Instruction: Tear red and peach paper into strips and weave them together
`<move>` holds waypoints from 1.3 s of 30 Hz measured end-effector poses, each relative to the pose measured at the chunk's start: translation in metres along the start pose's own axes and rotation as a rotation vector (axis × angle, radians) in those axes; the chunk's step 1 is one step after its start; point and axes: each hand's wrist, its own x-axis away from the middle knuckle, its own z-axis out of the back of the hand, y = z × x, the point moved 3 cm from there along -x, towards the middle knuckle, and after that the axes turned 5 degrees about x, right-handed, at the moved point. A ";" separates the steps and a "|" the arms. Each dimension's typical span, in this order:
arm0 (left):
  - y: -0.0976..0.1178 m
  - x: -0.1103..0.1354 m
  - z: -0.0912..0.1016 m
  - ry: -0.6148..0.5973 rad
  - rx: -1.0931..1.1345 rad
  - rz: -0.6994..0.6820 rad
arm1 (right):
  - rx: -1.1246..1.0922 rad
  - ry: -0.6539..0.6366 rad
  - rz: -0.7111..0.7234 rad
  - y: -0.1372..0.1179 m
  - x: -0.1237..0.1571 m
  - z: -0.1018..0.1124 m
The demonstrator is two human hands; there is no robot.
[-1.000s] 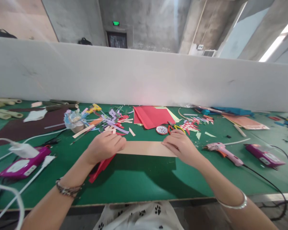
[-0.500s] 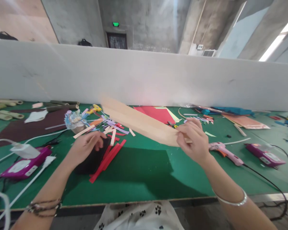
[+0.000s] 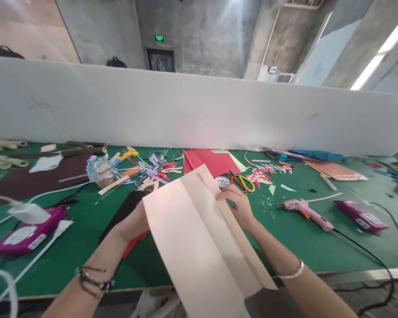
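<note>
A large pale peach paper sheet (image 3: 199, 238) with lengthwise fold creases is spread open in front of me, reaching over the near table edge. My right hand (image 3: 237, 204) pinches its right edge near the top. My left hand (image 3: 132, 223) is behind the sheet's left side, its fingers hidden by the paper. Under that hand lie a black sheet (image 3: 122, 210) and red paper strips (image 3: 134, 243). Orange-handled scissors (image 3: 242, 181) and a round tin of googly eyes (image 3: 222, 181) lie just beyond my right hand.
The green table (image 3: 301, 238) holds a pink glue gun (image 3: 305, 208) with a black cord, purple devices (image 3: 24, 229) at left and right, a white charger with cables (image 3: 28, 213), a heap of coloured paper scraps (image 3: 152, 170), red sheets (image 3: 208, 160) and a white partition (image 3: 185, 110) behind.
The peach paper was a folded strip flat on the table, then was lifted by my right hand, and now is unfolded into a wide sheet. My left hand moved behind it.
</note>
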 end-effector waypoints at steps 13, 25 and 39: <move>-0.006 -0.032 -0.001 0.168 0.360 0.379 | -0.550 -0.223 -0.556 0.026 0.007 -0.035; 0.034 -0.068 -0.004 0.141 -0.829 -0.115 | -0.644 -0.309 -0.537 0.004 -0.013 -0.044; 0.045 -0.076 -0.005 -0.190 -0.921 -0.177 | 0.083 -0.624 -0.096 -0.018 -0.019 -0.012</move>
